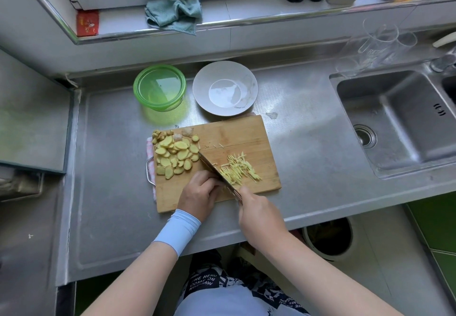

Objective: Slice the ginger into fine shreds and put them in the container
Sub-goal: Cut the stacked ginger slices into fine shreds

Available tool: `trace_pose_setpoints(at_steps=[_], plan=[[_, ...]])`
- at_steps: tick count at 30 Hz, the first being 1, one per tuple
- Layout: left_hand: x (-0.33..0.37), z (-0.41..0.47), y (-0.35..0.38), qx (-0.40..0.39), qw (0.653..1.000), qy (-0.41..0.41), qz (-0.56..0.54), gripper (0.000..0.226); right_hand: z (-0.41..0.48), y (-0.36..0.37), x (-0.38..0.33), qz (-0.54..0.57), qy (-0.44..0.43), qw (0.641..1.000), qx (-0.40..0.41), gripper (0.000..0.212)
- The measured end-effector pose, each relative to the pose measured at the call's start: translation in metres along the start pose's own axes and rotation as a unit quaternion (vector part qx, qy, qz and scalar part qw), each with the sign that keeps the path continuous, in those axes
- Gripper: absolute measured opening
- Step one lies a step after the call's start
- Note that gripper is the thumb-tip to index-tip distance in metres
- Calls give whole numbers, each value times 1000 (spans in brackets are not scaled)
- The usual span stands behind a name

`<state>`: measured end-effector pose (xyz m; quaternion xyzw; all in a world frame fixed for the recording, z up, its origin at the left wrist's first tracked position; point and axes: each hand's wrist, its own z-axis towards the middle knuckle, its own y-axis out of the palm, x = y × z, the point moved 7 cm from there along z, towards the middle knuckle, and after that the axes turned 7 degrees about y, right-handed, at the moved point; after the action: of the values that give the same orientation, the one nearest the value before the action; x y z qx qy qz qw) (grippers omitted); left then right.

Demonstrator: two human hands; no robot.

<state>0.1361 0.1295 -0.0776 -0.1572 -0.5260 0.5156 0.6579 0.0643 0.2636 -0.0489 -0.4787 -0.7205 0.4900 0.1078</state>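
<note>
Nearest the body, at the front of the steel counter (111, 167), the right hand (259, 213) is wrapped tightly round the handle of a knife (214, 169). Its blade runs diagonally away to the left across the wooden cutting board (229, 133). The left hand (199, 192), with a pale blue sleeve (178, 229) on its wrist, sits just left of the blade. Its fingers are curled down onto the board and its knuckles are close against the steel. Whatever lies under those fingertips is hidden, so I cannot tell whether it holds anything.

Right of the blade lies a loose heap of ginger shreds (240, 170). They are thin, pale yellow sticks of uneven length, lying mostly the same way, with a few strays further up the board. On the board's left part is a larger pile of ginger slices (172, 154). These are flat, oval and yellow with tan skin at the edges, and they overlap. A couple of knobbly end pieces sit at the far corner.

Beyond the board stand a green container (159, 87), open, with no ginger visible in it, and beside it to the right a white plate (225, 88). A sink (394, 120) is set into the counter at the right. On the ledge behind lies a crumpled teal cloth (174, 14).
</note>
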Motion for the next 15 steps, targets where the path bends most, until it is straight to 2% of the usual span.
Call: trace_pose_setpoints(at_steps=[3, 5, 6, 8, 9, 15], plan=[[-1, -1, 0, -10, 1000, -15, -7, 16, -3, -1, 4, 9, -5, 1000, 0, 23], [-3, 0, 1, -13, 1000, -19, -13, 6, -11, -2, 11, 20, -8, 1000, 6, 23], [-4, 1, 2, -15, 1000, -20, -15, 2, -16, -2, 15, 29, -10, 999, 7, 19], [-6, 1, 3, -19, 999, -18, -18, 9, -25, -1, 21, 27, -11, 1000, 5, 4], [-6, 1, 3, -20, 1000, -16, -19, 9, -28, -1, 22, 23, -9, 1000, 2, 3], [-4, 1, 3, -15, 1000, -9, -17, 2, -12, 3, 11, 13, -8, 1000, 8, 10]])
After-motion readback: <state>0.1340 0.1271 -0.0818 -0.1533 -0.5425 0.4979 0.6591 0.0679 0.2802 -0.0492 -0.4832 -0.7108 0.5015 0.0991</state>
